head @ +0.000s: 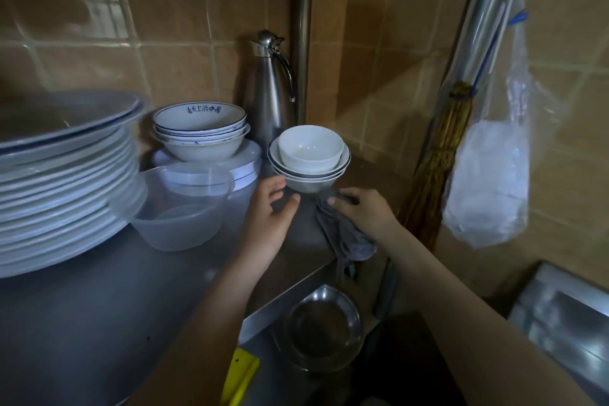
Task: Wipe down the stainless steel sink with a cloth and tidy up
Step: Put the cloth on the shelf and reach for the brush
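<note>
1. Stainless steel worktop (82,323): dull brushed metal, running into the tiled corner.
2. Left hand (270,211) is near the worktop's right edge. Its fingers are loosely spread and cupped at the left underside of the stack of small white bowls (309,158). It has no firm grasp, and I cannot tell if it touches.
3. Right hand (362,211) has the grey cloth (346,237) bunched between thumb and fingers, with the fingertips at the base of the stack. The cloth is limp and wrinkled, and its tail drapes over the worktop's right edge.
4. The small bowls are glossy ceramic, round and nested.
5. Back corner: a tall conical stainless flask (270,92).
6. Left side: a stack of flat white plates (66,181), blue-rimmed bowls (201,128) and a clear plastic jug (178,208).
7. The sink (263,316) lies below the right edge and holds a round steel basin (319,326).
8. Right wall: a straw broom (435,158) and a hanging clear plastic bag (487,175).
</note>
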Available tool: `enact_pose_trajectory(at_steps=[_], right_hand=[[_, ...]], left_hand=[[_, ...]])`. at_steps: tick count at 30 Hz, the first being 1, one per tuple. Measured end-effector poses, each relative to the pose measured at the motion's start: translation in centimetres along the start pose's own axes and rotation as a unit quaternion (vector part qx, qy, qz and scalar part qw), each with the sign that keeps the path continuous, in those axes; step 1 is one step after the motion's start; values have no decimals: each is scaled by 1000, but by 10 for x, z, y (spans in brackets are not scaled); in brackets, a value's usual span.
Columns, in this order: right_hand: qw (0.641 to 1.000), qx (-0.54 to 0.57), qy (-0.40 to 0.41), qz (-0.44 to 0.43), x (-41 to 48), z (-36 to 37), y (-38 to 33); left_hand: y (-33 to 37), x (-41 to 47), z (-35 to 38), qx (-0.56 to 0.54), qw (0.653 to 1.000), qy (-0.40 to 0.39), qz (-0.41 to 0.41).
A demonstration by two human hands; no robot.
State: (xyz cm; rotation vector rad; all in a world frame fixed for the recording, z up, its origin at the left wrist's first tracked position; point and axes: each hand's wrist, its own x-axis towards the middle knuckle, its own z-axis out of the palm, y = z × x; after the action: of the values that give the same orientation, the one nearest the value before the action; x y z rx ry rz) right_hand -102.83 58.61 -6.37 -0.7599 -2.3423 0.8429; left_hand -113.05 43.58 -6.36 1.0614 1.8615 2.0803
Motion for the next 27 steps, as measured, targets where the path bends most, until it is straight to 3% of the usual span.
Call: enact_pose_trajectory(at_steps=[3, 5, 8, 11, 27], right_hand=[[998, 50, -24, 35, -5, 2, -2], [997, 42, -63, 15, -10, 4, 0], [979, -122, -160, -31, -14, 19, 6], [960, -221, -170, -13, -10, 28, 13], [928, -202, -313, -30, 23, -9, 28]], left_hand=[[-2, 2, -1, 5, 1000, 2, 0], [-4, 1, -3, 10, 1000, 2, 1], [-7, 1, -2, 14, 1000, 7, -5], [-9, 0, 2, 19, 1000, 6, -12], [-18, -3, 12, 23, 999, -16, -26]])
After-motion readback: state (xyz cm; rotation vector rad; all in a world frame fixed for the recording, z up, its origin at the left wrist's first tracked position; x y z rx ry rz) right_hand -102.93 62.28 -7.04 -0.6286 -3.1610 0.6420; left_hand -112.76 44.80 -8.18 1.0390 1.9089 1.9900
